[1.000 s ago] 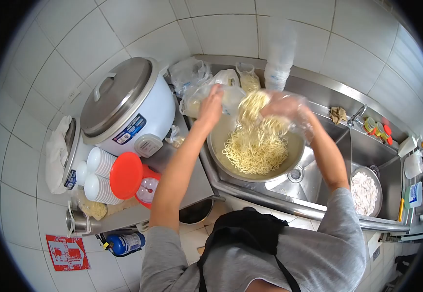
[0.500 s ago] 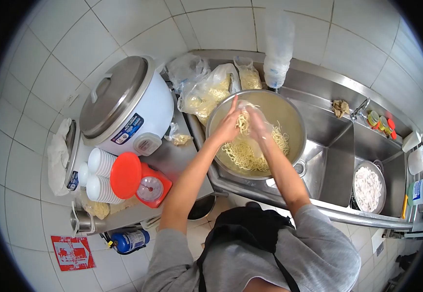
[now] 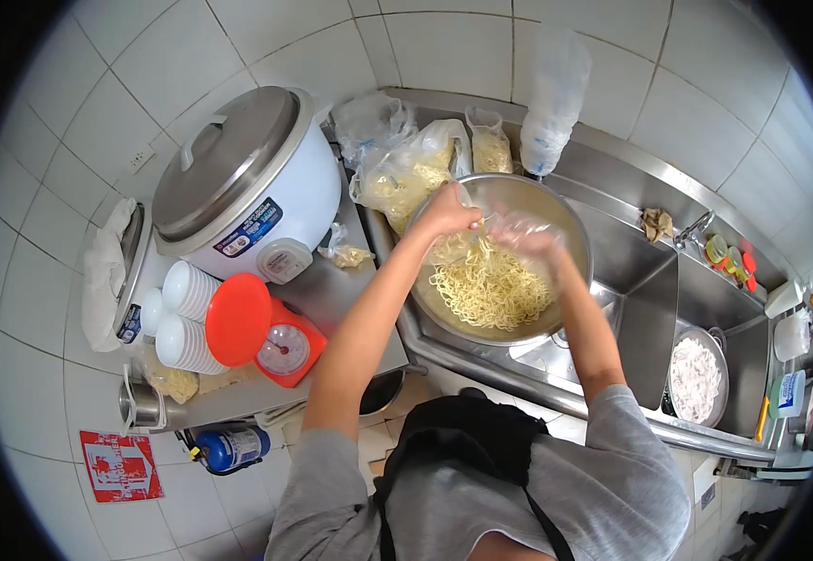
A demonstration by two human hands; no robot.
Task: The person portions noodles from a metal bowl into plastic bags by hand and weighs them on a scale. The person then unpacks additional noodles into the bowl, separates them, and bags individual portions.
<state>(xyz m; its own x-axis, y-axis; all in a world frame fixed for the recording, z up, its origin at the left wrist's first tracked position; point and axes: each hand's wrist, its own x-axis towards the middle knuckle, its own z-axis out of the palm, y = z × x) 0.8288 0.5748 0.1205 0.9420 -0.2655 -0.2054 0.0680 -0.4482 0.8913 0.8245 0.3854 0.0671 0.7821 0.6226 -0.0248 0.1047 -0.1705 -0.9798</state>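
Yellow noodles (image 3: 495,294) lie heaped in a large metal bowl (image 3: 570,304) at the sink's left end. Over the bowl's far left side, my left hand (image 3: 450,211) is closed on a clear plastic bag (image 3: 450,247) that hangs into the bowl. My right hand (image 3: 530,234) is just to its right, above the noodles. Clear plastic, perhaps a glove, covers it, and motion smears its fingers. A few noodle strands hang between the two hands.
Bags of noodles (image 3: 406,182) stand behind the bowl. Left are a large rice cooker (image 3: 266,201), a red scale (image 3: 285,351) and stacked white cups (image 3: 182,341). Right, a double sink (image 3: 636,337) holds a pan of pale strips (image 3: 695,379); a faucet (image 3: 694,229) stands behind.
My left hand has closed from outstretched fingers, and my right hand has moved right. More noodles lie spread in the bowl. The camera view has shifted slightly.
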